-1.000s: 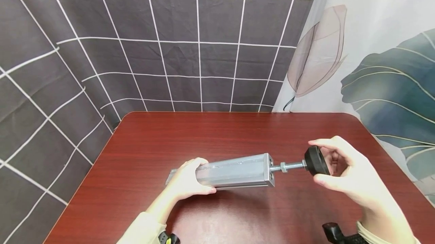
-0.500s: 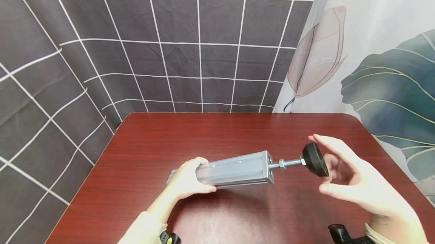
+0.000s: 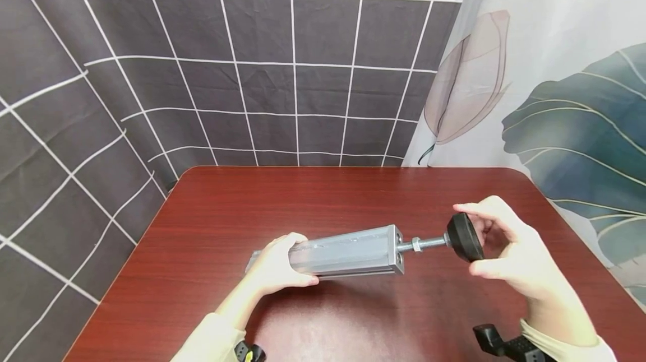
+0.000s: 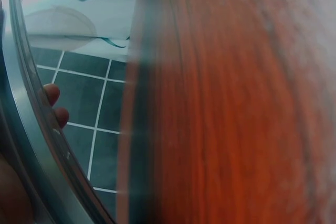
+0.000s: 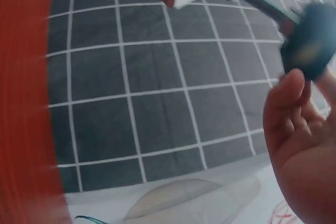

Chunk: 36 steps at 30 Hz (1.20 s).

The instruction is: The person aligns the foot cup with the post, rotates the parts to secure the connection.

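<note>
My left hand (image 3: 277,264) grips the far-left part of a silver pneumatic cylinder (image 3: 353,250), thumb on the near side and fingers over the top. The cylinder is held above the table, tilted a little up to the right. A threaded rod (image 3: 433,242) with a hex nut (image 3: 416,245) sticks out of its square end. At the rod's tip sits a round black foot (image 3: 464,237). My right hand (image 3: 515,255) pinches this foot by its rim, index finger above and thumb (image 5: 290,88) below. In the left wrist view, the cylinder's metal side (image 4: 37,114) and two fingertips (image 4: 56,106) show.
The reddish-brown table (image 3: 323,194) lies beneath both hands. A dark grey curtain with white grid lines (image 3: 323,87) hangs behind and left, a white leaf-print curtain (image 3: 535,177) at right. Wrist camera mounts (image 3: 510,345) are near both sleeves.
My right hand drew back slightly from the black foot half a second ago, then came back round it, its wrist turned. The left hand and cylinder stay nearly in place.
</note>
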### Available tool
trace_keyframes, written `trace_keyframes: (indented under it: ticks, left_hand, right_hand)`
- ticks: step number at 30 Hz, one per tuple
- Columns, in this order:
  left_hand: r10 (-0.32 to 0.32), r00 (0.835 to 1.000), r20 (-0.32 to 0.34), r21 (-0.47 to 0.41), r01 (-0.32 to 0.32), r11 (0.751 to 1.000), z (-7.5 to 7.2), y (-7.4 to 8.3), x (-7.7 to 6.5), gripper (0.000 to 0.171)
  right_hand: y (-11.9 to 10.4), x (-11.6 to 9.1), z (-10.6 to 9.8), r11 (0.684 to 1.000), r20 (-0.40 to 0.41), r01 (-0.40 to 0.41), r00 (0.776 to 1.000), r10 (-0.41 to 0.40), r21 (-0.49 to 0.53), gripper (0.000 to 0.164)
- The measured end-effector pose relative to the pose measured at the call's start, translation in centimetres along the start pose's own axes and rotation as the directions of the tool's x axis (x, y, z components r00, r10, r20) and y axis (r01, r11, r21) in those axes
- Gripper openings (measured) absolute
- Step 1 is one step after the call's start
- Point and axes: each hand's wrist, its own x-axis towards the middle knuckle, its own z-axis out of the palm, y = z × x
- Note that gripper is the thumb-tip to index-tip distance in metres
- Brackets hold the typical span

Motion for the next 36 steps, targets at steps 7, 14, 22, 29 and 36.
trace_keyframes:
  ticks: [7,14,22,29,36]
  left_hand:
    - [-0.026,1.000,0.008,0.011,0.026,1.000,-0.1,0.2,0.0,0.064]
    - [-0.043,0.999,0.013,-0.003,0.043,0.999,-0.2,0.3,0.2,0.064]
    - [-0.028,1.000,0.009,-0.029,0.028,0.999,-0.2,-0.1,0.1,0.063]
    - [-0.031,0.999,0.008,0.008,0.031,0.999,0.1,-0.2,0.1,0.064]
    - [-0.046,0.999,0.007,0.012,0.046,0.999,0.3,0.3,0.4,0.064]
  right_hand:
    - [-0.6,0.5,1.9,0.992,-0.183,-0.105,0.979,0.091,-0.070,0.059]
    - [-1.7,0.3,1.3,0.992,-0.007,-0.119,0.993,0.119,-0.044,0.071]
    - [-1.4,0.0,0.1,0.993,0.202,-0.049,0.979,0.027,0.106,0.086]
    - [-1.3,-0.2,0.8,0.971,-0.032,-0.167,0.986,0.164,-0.174,0.084]
    - [-2.1,0.2,2.3,0.743,-0.329,-0.465,0.882,0.338,-0.481,0.055]
